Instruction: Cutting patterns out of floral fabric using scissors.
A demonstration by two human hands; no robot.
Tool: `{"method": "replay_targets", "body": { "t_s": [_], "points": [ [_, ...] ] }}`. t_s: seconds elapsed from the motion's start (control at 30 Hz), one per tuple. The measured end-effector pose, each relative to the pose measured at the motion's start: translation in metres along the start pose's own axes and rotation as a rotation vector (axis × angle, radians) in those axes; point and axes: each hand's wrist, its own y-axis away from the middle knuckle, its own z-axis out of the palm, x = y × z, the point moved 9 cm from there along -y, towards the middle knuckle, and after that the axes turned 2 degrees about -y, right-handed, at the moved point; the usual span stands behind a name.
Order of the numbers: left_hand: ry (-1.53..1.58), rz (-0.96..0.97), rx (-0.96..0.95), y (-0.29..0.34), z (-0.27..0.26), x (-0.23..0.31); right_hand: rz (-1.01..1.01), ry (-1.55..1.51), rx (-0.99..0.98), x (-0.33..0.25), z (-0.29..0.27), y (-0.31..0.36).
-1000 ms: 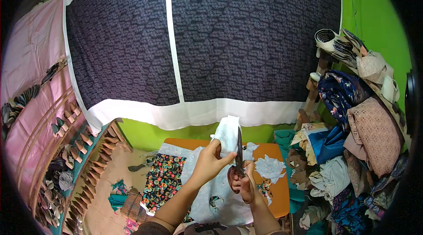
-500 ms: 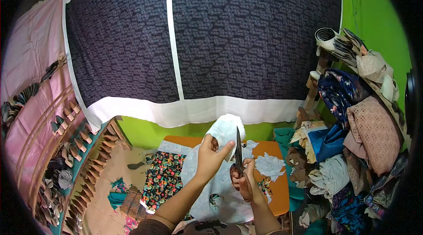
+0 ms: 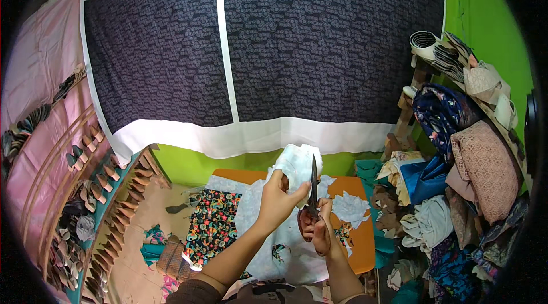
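Observation:
A small pale white piece of fabric (image 3: 295, 157) is pinched in my left hand (image 3: 277, 201), its far edge curving above my fingers. My right hand (image 3: 317, 228) grips a pair of dark scissors (image 3: 313, 187) by the handles, blades pointing up and away along the right edge of the fabric. The blades look nearly together; whether cloth lies between them I cannot make out. Below both hands, a large pale cloth (image 3: 285, 261) covers part of the orange table (image 3: 365, 241) and my lap. Black floral fabric (image 3: 212, 225) lies left of it.
Pale scraps (image 3: 350, 208) lie on the table's right side. Heaped fabrics (image 3: 428, 227) and a shelf with folded cloth stand at right. A rack of shoes (image 3: 123, 213) curves along the left. A dark patterned cloth (image 3: 331, 47) with white borders hangs ahead.
Both hands have shifted slightly to the right with the fabric and scissors. The fabric has turned a little, and the scissor blades still point upward beside its edge.

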Motion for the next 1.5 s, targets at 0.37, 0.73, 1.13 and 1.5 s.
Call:
{"method": "replay_targets", "body": {
  "t_s": [0.37,0.73,1.13,1.5],
  "points": [
    [0.149,0.070,-0.184,-0.001,0.008,0.002,0.250,-0.006,0.110,0.013,-0.010,-0.001],
    [0.181,0.004,0.054,-0.005,-0.006,-0.014,0.085,0.111,0.001,0.002,-0.001,-0.006],
    [0.093,0.058,0.063,-0.006,-0.002,-0.013,0.098,-0.100,0.025,0.006,0.003,-0.007],
    [-0.138,0.033,0.010,-0.009,-0.005,-0.005,0.189,-0.070,0.058,0.008,-0.001,-0.008]
  ]
}}
